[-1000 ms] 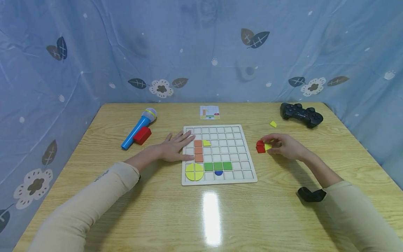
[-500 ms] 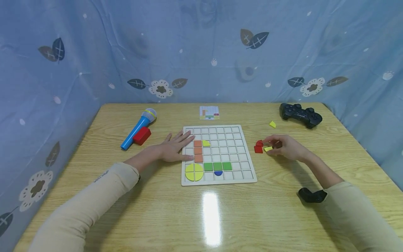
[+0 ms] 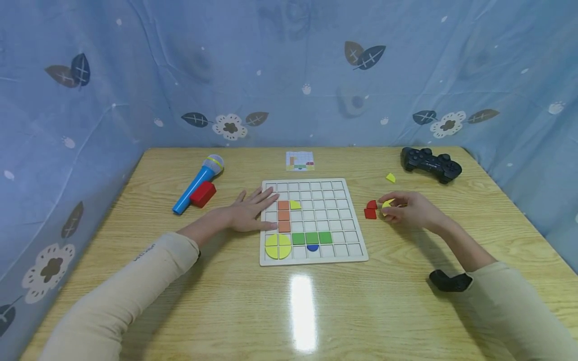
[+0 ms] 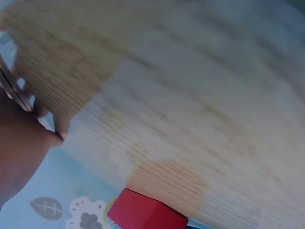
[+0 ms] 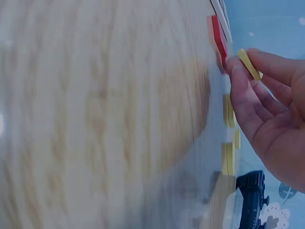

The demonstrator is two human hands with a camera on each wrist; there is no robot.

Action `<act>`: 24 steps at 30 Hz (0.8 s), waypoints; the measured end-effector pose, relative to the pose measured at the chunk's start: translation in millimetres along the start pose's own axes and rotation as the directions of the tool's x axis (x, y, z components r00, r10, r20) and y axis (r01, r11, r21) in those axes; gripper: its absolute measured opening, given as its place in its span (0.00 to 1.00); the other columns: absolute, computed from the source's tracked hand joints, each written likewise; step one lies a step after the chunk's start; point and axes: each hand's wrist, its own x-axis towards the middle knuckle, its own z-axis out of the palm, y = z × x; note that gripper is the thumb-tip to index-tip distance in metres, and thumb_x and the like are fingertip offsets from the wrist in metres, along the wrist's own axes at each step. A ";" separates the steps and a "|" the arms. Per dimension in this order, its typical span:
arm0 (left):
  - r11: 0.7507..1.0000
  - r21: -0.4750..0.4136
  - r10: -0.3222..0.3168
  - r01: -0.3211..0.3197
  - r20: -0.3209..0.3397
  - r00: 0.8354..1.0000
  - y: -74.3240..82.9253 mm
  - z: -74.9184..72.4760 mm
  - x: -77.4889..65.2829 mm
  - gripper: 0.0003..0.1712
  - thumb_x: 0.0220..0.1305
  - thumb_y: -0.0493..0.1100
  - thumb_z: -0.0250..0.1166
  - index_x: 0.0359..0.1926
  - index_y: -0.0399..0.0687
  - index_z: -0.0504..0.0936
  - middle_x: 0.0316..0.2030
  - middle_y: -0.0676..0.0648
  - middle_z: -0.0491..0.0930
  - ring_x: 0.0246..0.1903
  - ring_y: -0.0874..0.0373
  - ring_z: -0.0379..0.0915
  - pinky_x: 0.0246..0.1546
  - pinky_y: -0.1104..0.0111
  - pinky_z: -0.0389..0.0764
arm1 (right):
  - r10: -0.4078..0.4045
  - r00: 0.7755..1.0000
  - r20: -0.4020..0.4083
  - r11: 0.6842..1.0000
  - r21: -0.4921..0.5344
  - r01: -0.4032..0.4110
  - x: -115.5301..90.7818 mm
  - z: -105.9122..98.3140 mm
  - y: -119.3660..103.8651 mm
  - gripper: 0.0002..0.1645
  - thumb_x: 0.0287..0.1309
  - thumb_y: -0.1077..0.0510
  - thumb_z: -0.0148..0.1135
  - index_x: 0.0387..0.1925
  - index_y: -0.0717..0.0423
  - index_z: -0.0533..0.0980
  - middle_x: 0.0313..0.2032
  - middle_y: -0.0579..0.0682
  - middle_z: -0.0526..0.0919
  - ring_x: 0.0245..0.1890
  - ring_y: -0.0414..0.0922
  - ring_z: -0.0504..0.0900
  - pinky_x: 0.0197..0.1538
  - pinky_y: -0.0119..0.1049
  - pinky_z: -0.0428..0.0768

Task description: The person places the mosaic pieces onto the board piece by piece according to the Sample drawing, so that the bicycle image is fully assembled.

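My left hand (image 3: 247, 214) lies with spread fingers on the left edge of the white grid board (image 3: 338, 254). My right hand (image 3: 413, 211), right of the board, pinches a yellow quarter-circle piece (image 5: 249, 65) between thumb and fingertip; in the right wrist view the piece stands on edge. Two red pieces (image 3: 370, 213) lie on the table just left of those fingers. On the board sit orange squares (image 3: 284, 215), green squares (image 3: 312, 238), a blue half-circle (image 3: 313, 247), a yellow circle of quarter pieces (image 3: 278, 246) and a single yellow quarter (image 3: 295, 205).
A pattern card (image 3: 300, 161) lies behind the board. A toy microphone (image 3: 198, 185) and a red block (image 3: 203, 194) are at left. A loose yellow piece (image 3: 391, 178) and a black game controller (image 3: 432, 164) lie at back right. Blue curtain (image 3: 289, 75) surrounds the table.
The yellow piece has come away from the red pieces and turned in my right fingers. The red pieces have shifted slightly left. My left hand has stayed in place.
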 end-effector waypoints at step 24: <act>1.000 0.004 0.009 -0.009 -0.014 1.000 -1.0 0.6 -0.1 0.53 0.60 0.77 0.46 0.76 0.62 0.35 0.74 0.53 0.27 0.71 0.50 0.19 0.65 0.45 0.27 | -0.029 0.976 0.215 0.987 0.162 -0.007 5.2 68.3 -48.0 0.15 0.56 0.60 0.68 0.41 0.67 0.78 0.30 0.54 0.83 0.30 0.46 0.82 0.36 0.37 0.82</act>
